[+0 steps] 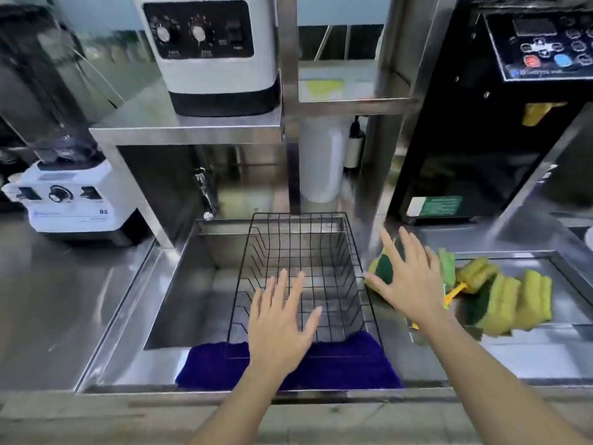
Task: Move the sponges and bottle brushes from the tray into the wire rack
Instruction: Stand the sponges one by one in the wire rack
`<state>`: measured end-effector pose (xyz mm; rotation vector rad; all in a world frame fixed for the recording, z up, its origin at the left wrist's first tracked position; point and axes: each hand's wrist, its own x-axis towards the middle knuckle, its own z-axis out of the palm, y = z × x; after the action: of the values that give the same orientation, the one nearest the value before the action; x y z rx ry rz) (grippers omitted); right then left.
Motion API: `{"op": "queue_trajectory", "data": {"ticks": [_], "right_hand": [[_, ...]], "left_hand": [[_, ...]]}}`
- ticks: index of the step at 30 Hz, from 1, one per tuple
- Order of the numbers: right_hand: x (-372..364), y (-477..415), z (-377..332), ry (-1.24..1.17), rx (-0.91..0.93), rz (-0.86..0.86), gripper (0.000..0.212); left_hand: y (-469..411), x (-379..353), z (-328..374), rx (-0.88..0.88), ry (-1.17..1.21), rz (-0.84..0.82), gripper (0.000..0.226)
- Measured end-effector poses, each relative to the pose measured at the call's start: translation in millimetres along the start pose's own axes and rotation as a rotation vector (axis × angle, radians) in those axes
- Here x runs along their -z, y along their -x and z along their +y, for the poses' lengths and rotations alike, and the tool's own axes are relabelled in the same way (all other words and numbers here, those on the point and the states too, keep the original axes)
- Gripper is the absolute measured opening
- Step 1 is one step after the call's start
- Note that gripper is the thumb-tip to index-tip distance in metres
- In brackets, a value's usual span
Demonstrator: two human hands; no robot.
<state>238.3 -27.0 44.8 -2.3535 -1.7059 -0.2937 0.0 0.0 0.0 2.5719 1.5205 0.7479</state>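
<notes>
A black wire rack [308, 239] sits in the steel sink [192, 277], with nothing inside it. To its right a steel tray [568, 284] holds several yellow-and-green sponges [507, 300] and a yellow brush handle [457, 289], partly hidden. My left hand [282, 319] hovers with fingers spread over the rack's near edge. Fingers apart, my right hand [410, 277] is above the leftmost sponge [383, 266] at the tray's left end; whether it touches that sponge I cannot tell.
A purple cloth [353, 364] drapes over the sink's front edge under the rack. A white blender base [73, 203] stands at left, a white appliance [208, 53] on a steel shelf, a black machine [487, 123] at right, a tap [203, 194] behind the sink.
</notes>
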Motion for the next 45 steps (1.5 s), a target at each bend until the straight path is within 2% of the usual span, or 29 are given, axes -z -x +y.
{"op": "queue_trajectory", "data": {"ticks": [1, 6, 10, 14, 16, 20, 22, 25, 27, 30, 32, 38, 41, 45], "right_hand": [[-5, 3, 2, -0.013, -0.003, -0.073, 0.079], [-34, 21, 13, 0.049, -0.028, -0.160, 0.083], [-38, 22, 12, -0.021, -0.100, -0.257, 0.072], [-37, 15, 13, -0.241, -0.239, -0.350, 0.064], [-36, 14, 15, -0.264, -0.270, -0.390, 0.065], [-31, 15, 20, -0.185, -0.279, -0.306, 0.066], [-27, 15, 20, -0.238, -0.310, -0.243, 0.068], [-15, 7, 12, -0.365, -0.346, -0.061, 0.067], [-6, -1, 2, -0.453, -0.299, 0.035, 0.066], [0, -12, -22, -0.536, -0.150, 0.028, 0.068], [-4, -14, -45, -0.542, -0.030, -0.050, 0.072], [-42, 5, -109, -0.424, 0.336, -0.428, 0.077], [-60, 13, -127, -0.422, 0.390, -0.540, 0.072], [-70, 13, -133, -0.426, 0.449, -0.599, 0.058]], "left_hand": [[7, -1, 0, 0.029, 0.001, -0.053, 0.064], [37, -17, -7, -0.019, -0.120, -0.070, 0.059], [41, -16, -13, -0.071, -0.181, 0.021, 0.070], [47, -23, -22, -0.181, -0.193, 0.101, 0.063], [48, -25, -26, -0.224, -0.194, 0.119, 0.061], [48, -26, -29, -0.279, -0.198, 0.119, 0.061], [49, -26, -30, -0.292, -0.191, 0.122, 0.060], [49, -24, -33, -0.310, -0.185, 0.138, 0.056], [50, -24, -35, -0.323, -0.179, 0.144, 0.053], [50, -25, -36, -0.320, -0.166, 0.143, 0.053], [50, -23, -37, -0.297, -0.154, 0.158, 0.052], [54, -16, -54, -0.291, -0.159, 0.165, 0.049], [55, -15, -56, -0.308, -0.158, 0.155, 0.048], [54, -17, -58, -0.300, -0.151, 0.191, 0.046]]}}
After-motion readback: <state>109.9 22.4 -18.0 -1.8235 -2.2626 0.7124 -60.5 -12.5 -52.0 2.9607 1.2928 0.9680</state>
